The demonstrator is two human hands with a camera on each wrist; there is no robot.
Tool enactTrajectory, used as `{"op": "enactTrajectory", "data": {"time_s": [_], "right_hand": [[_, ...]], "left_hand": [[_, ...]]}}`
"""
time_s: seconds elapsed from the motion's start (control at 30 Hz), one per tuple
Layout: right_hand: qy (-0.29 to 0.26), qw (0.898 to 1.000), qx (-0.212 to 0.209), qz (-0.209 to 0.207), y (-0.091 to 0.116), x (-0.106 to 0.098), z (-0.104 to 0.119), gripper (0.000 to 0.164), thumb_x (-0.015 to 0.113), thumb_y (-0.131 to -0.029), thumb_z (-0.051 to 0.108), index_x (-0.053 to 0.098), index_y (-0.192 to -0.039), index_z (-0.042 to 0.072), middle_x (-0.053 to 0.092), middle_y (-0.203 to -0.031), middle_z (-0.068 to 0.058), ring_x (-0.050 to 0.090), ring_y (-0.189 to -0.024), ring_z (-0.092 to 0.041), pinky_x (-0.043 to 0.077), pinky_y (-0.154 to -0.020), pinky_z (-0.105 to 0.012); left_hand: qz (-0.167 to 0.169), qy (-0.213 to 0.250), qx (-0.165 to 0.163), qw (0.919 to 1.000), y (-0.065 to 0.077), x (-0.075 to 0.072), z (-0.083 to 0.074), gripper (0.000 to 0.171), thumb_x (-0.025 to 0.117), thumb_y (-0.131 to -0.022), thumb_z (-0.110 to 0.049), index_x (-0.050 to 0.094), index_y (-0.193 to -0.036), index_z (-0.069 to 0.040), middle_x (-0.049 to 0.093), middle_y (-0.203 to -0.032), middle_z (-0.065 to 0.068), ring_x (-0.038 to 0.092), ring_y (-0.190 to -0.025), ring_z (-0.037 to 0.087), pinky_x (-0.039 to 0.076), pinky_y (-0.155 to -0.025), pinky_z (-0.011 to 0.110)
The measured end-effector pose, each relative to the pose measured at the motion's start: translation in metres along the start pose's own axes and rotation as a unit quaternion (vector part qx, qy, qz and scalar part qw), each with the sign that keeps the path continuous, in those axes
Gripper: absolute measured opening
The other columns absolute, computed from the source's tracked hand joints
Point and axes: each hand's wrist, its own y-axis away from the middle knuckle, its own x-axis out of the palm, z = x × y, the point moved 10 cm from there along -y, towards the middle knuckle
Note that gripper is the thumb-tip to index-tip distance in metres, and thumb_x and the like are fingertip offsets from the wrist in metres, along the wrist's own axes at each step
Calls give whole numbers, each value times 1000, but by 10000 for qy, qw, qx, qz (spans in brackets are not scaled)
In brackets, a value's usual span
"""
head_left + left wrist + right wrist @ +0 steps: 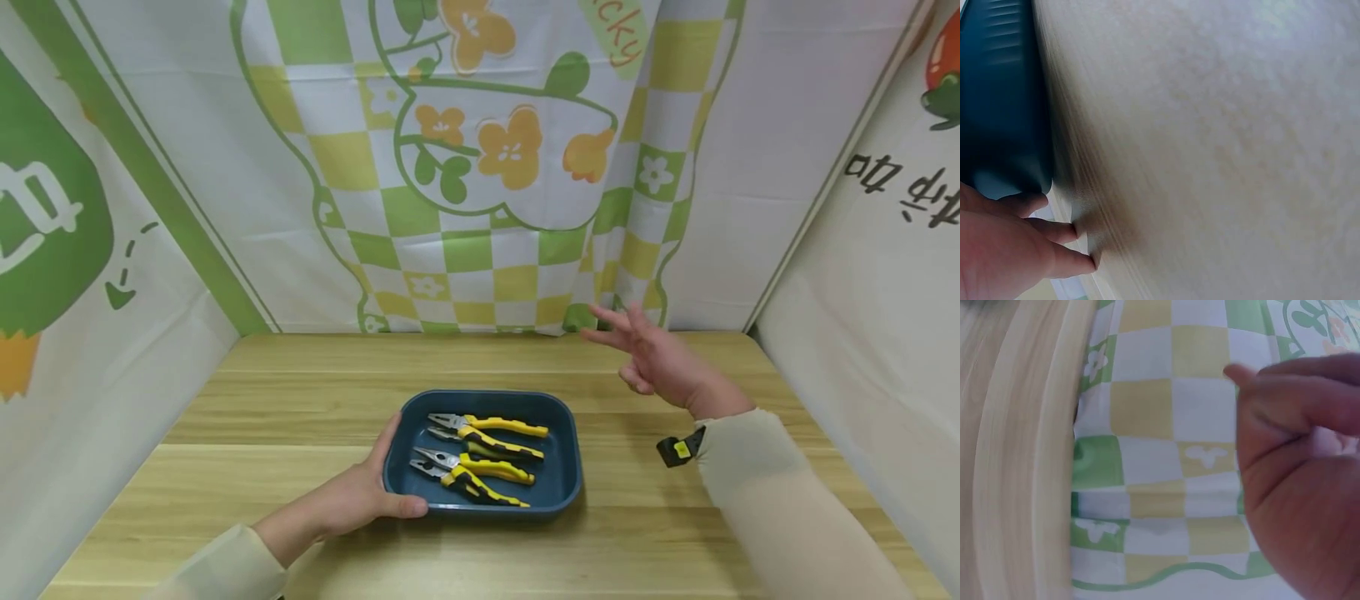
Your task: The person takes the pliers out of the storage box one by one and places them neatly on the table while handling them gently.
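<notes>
A dark blue rectangular tray (561, 467) lies on the table, with several pliers (487, 458) inside. The pliers have yellow and black handles pointing right and metal jaws toward the left. At the tray's left end my left hand (367, 492) holds the corner, its thumb along the front wall and its other fingers by the left side. The left wrist view shows fingertips (1063, 232) down by the tabletop beside the tray wall. My right hand (663, 358) is raised right of and beyond the tray, some fingers extended and others bent, holding nothing.
The wooden table (300, 392) carries the tray and ends at a patterned green, yellow and white curtain (495, 292) behind. White printed cloth walls (862, 333) border the left and right sides. A black strap with a small buckle (678, 450) hangs at the right cuff.
</notes>
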Motion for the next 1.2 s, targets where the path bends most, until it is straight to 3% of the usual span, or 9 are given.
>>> {"op": "enactTrajectory", "data": {"time_s": [0.2, 0.3, 0.5, 0.83, 1.2], "right_hand": [[-1024, 9914, -8, 811, -3, 14, 4, 60, 34, -108, 46, 19, -161, 22, 26, -157, -26, 26, -44, -10, 27, -47, -25], [-1138, 9881, 454, 932, -7, 22, -1, 56, 44, -109, 30, 24, -160, 23, 34, -154, -24, 25, -44, -10, 25, -45, -25], [-1045, 9779, 1320, 1243, -15, 46, -13, 61, 58, -102, 15, 34, -157, 23, 44, -150, -20, 20, -43, -8, 21, -43, -25], [-127, 9607, 2100, 1811, -31, 92, -35, 55, 69, -96, 17, 50, -148, 13, 58, -137, -13, 16, -43, -10, 21, -41, -25], [722, 9314, 2656, 2381, -43, 135, -58, 50, 74, -92, 23, 60, -140, 16, 66, -127, -8, 16, -45, -13, 19, -44, -26]], "left_hand": [[-5, -37, -8, 10000, 0, 0, 2, 135, 91, -72, -39, -9, -160, -20, 32, -147, 39, 50, -115, 39, 28, -105, 60], [9, 11, -26, 10000, -1, 0, 2, 134, 91, -72, -40, -9, -160, -20, 30, -149, 37, 49, -116, 38, 27, -105, 59], [8, 38, -69, 10000, -1, 0, 3, 134, 91, -72, -40, -8, -160, -20, 30, -150, 36, 48, -117, 38, 26, -106, 58], [1, 138, -5, 9999, 0, 0, 1, 134, 92, -72, -36, -8, -160, -20, 30, -150, 36, 48, -117, 39, 26, -106, 59], [44, 207, -79, 9997, -2, 1, 3, 132, 90, -74, -35, -9, -160, -20, 31, -150, 34, 49, -116, 36, 26, -106, 57]]}}
